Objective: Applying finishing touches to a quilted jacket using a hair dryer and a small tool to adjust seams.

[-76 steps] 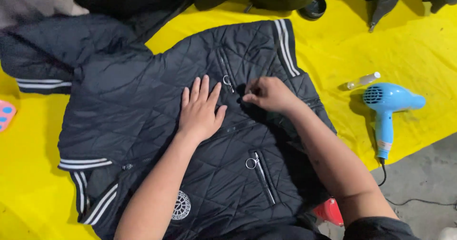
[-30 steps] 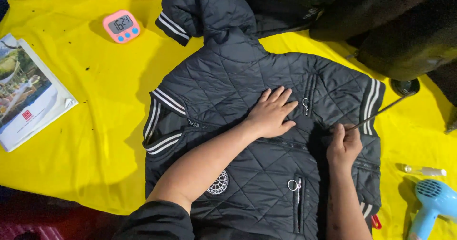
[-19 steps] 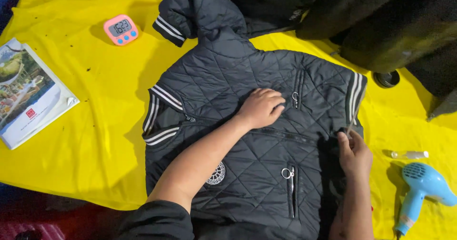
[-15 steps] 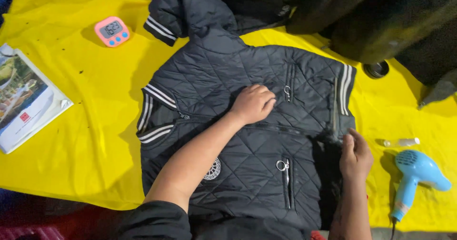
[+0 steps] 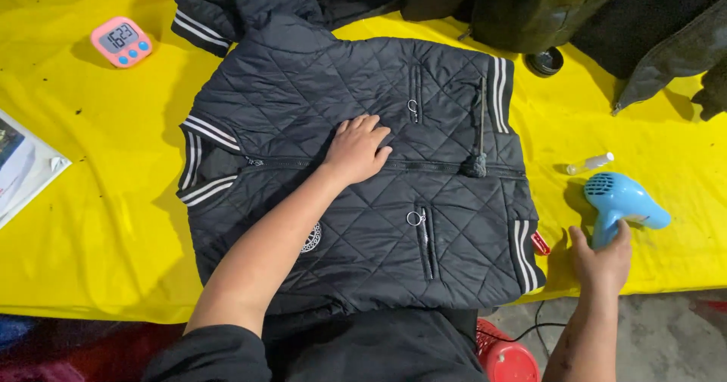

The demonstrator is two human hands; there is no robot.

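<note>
A black quilted jacket (image 5: 303,109) with white-striped ribbed trim lies flat on a yellow sheet (image 5: 98,200), zipped along the middle, with ring pulls on two pocket zips. My left hand (image 5: 356,149) rests palm down on its centre, fingers loosely curled, beside the main zip. My right hand (image 5: 602,257) is at the sheet's near right edge, its fingers wrapped round the handle of a light blue hair dryer (image 5: 622,204) that lies on the sheet.
A pink digital timer (image 5: 121,41) sits far left. A magazine (image 5: 19,170) lies at the left edge. A small clear bottle (image 5: 591,162) lies near the dryer. Dark garments (image 5: 606,11) and a round black lid (image 5: 544,62) are at the back. A red object (image 5: 503,355) sits below.
My right hand left the jacket's right hem and moved right to the blue hair dryer's handle. My left hand stayed on the jacket's middle. The view shifted, bringing the jacket closer.
</note>
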